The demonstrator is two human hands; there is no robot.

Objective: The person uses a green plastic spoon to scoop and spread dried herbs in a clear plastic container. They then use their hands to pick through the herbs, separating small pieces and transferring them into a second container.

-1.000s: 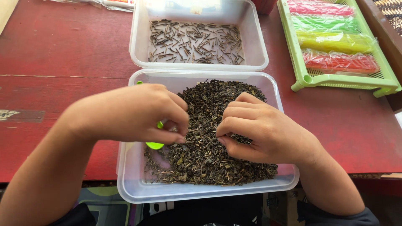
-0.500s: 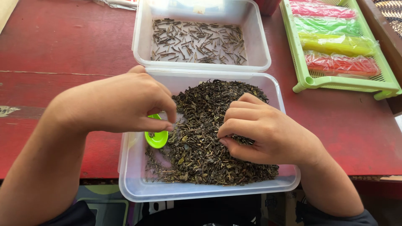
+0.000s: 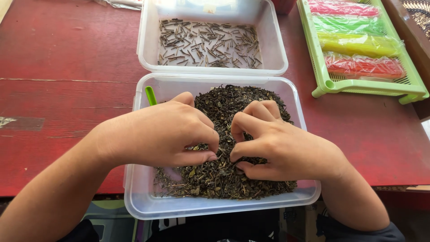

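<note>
A clear plastic tub (image 3: 134, 201) at the table's near edge holds a heap of dark dried leaves (image 3: 224, 177). My left hand (image 3: 165, 132) and my right hand (image 3: 277, 145) both rest on the heap, fingers curled and fingertips pressed into the leaves, almost touching each other at the middle. A green plastic handle (image 3: 150, 95) sticks up at the tub's left wall, just beyond my left hand; its lower end is hidden under that hand. A second clear tub (image 3: 145, 54) behind the first holds a thin layer of brown stems (image 3: 206, 42).
A light green slotted tray (image 3: 416, 87) at the right holds wrapped packs in pink, green, yellow and red. The table (image 3: 62, 89) is red painted wood with a crack running across it. A dark wooden edge shows at the far right.
My left hand has slid right into the leaf heap, meeting the right hand's fingertips. The round green piece seen under the left hand before is now covered; only the handle shows.
</note>
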